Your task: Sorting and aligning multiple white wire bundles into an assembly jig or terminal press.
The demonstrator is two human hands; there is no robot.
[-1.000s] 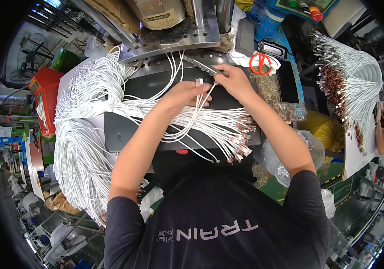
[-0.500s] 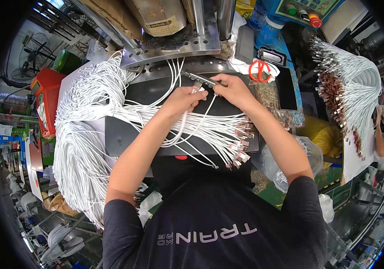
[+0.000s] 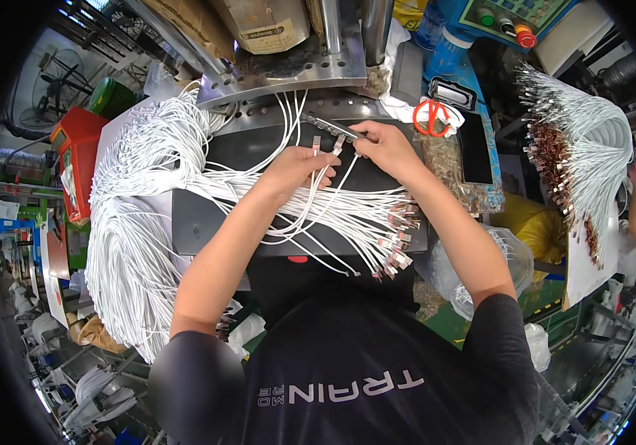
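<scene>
My left hand (image 3: 293, 170) is closed on white cables with flat metal plugs; one plug (image 3: 316, 143) stands up above its fingers. Another cable plug (image 3: 339, 144) is between the two hands, close to the metal bar. My right hand (image 3: 386, 148) pinches the right end of a narrow slotted metal bar (image 3: 323, 124), and a white cable hangs down beside its fingertips. Below both hands a spread bundle of white cables (image 3: 318, 206) lies across the dark work surface (image 3: 198, 222), with metal plugs (image 3: 398, 258) at its right end.
A steel press plate (image 3: 284, 80) on columns stands just beyond my hands. Large heaps of white cable (image 3: 129, 274) fill the left side. At the right are red-handled scissors (image 3: 431, 119), a control box (image 3: 507, 18), another cable pile (image 3: 592, 141) and a person's arm (image 3: 635, 196).
My left hand has shifted slightly left and opened its grip a little, so two plugs now show upright and apart. My right hand and the metal bar have barely moved.
</scene>
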